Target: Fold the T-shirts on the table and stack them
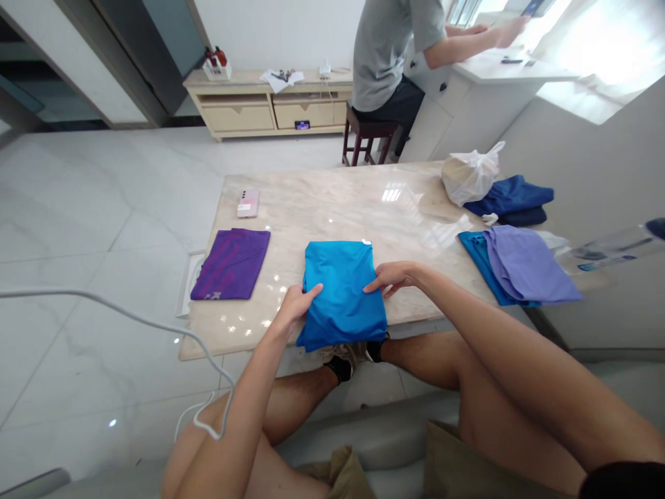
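A bright blue folded cloth (343, 294), perhaps a garment, lies near the front edge of the marble-look table, its near end reaching to that edge. My left hand (300, 303) grips its left side, thumb on top and fingers hidden beneath. On the right side, my right hand (392, 277) holds the cloth's edge between thumb and fingers. A folded purple cloth (232, 265) with a small pale print rests to the left. Off to the right, a lavender folded cloth (530, 267) lies partly over a teal-blue one (475, 260).
A pink phone (248, 203) sits at the table's (332, 201) back left. White plastic bag (470, 177), dark blue cloth (512, 197) and clear bottle (618, 242) are at the right. A white cable (129, 315) hangs at left. Beyond, a person (387, 59) sits on a stool.
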{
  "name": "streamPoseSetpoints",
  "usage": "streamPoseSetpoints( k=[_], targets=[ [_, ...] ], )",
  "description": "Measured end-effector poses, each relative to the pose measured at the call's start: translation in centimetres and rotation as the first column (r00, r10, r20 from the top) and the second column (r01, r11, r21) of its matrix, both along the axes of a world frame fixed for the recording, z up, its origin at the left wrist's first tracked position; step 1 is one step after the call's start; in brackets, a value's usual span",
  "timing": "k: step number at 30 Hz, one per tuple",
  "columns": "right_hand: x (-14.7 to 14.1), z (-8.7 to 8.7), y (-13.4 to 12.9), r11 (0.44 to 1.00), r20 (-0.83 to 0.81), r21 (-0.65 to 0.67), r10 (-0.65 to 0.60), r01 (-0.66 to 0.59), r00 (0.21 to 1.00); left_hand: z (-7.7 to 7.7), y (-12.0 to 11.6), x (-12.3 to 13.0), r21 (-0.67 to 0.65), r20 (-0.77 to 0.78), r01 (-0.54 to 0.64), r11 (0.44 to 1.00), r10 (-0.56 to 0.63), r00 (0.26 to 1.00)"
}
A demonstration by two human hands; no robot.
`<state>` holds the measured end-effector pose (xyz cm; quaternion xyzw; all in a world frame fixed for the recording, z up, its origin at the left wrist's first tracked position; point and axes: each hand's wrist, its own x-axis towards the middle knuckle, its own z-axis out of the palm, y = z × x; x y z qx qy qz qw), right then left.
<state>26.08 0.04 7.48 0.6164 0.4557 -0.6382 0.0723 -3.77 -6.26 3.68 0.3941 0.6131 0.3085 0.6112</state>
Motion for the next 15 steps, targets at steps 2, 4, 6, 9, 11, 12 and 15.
streamPoseSetpoints(
  k=[2,4,6,9,11,12,15],
  targets=[
    [0.2,0.5,-0.1,0.998,0.019,0.053,-0.044,0.043,0.999,0.2,0.3,-0.4,0.059,-0.048,-0.011,0.998,0.014,0.999],
    [0.8,1.6,-0.1,0.985,0.005,0.152,-0.087,0.085,0.996,0.8,0.5,-0.9,0.145,-0.037,-0.027,0.989,0.032,0.999],
    [1.4,3.2,-0.2,0.959,-0.066,0.262,-0.095,0.109,0.993,2.0,0.7,-1.5,0.226,0.028,-0.059,0.972,0.054,0.998],
    [1.8,6.0,-1.0,0.848,-0.222,0.493,-0.095,0.196,0.970,4.7,0.5,-2.1,0.324,0.104,-0.160,0.933,0.133,0.986],
    [1.4,7.9,-1.9,0.712,-0.319,0.636,-0.109,0.297,0.942,6.5,0.2,-2.4,0.397,0.124,-0.259,0.880,0.228,0.966],
    [1.0,8.8,-2.4,0.636,-0.353,0.691,-0.118,0.343,0.928,7.3,0.0,-2.6,0.441,0.126,-0.299,0.846,0.272,0.954],
    [-0.6,11.0,-3.7,0.398,-0.378,0.828,-0.125,0.395,0.917,9.1,-0.4,-3.1,0.616,0.068,-0.326,0.717,0.363,0.929]
  ],
)
